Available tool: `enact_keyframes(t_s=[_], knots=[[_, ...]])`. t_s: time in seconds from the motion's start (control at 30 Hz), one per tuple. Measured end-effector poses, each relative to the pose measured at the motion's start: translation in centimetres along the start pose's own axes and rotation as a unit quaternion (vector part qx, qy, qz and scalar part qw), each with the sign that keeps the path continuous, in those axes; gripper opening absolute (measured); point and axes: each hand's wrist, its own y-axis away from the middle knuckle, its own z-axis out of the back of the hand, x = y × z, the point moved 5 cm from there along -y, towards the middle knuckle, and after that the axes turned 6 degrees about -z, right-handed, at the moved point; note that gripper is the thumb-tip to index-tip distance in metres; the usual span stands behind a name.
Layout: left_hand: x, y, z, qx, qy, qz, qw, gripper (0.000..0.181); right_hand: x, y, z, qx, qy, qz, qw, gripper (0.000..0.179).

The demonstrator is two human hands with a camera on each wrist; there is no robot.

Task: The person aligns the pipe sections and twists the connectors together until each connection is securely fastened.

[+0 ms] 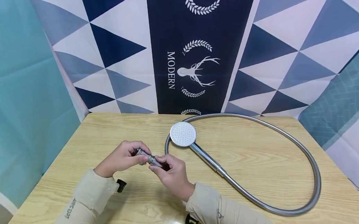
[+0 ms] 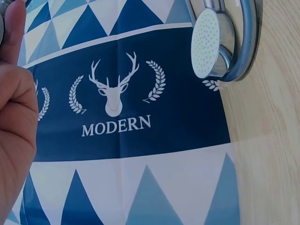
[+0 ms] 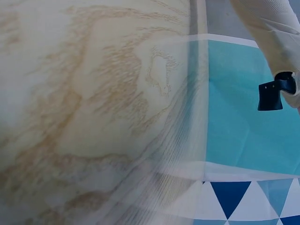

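Observation:
Above the middle of the table, in the head view, both hands hold a small silver metal fitting between them. My left hand grips its upper left end with curled fingers and thumb. The lower right end is pinched by my right hand, whose fingers hide part of it. To the right of the hands lies a hand shower, its white spray face up, joined to a grey metal hose. In the left wrist view, my left hand fills the left edge; the right wrist view does not show the right hand.
The light wood table reaches back to a cloth of blue and white triangles. The hose loops widely over the table's right half. Black mounts sit at both wrists, under beige sleeves.

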Motion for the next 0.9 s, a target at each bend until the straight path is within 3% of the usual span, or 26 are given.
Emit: enact_keyframes(t_s=[0.3,0.43,0.57,0.73,0.9], knots=[[0.3,0.0,0.3,-0.005,0.000,0.011,0.9999,0.014,0.0,-0.4,-0.1,0.010,0.001,-0.001,1.0000,0.020],[0.2,0.2,0.4,-0.006,-0.006,0.010,0.9999,0.009,-0.1,0.1,-0.2,-0.010,0.032,-0.001,0.9994,0.026],[0.2,0.5,0.5,-0.003,-0.009,0.007,0.9999,0.005,0.0,0.7,-0.5,-0.042,0.069,0.026,0.9964,0.032],[0.2,0.4,0.5,-0.008,0.000,0.014,0.9999,0.011,0.0,0.6,-0.7,-0.064,0.046,0.038,0.9962,0.027],[0.3,0.5,0.5,-0.014,0.008,0.024,0.9996,0.016,-0.1,0.5,-0.5,-0.064,0.030,0.022,0.9972,0.024]])
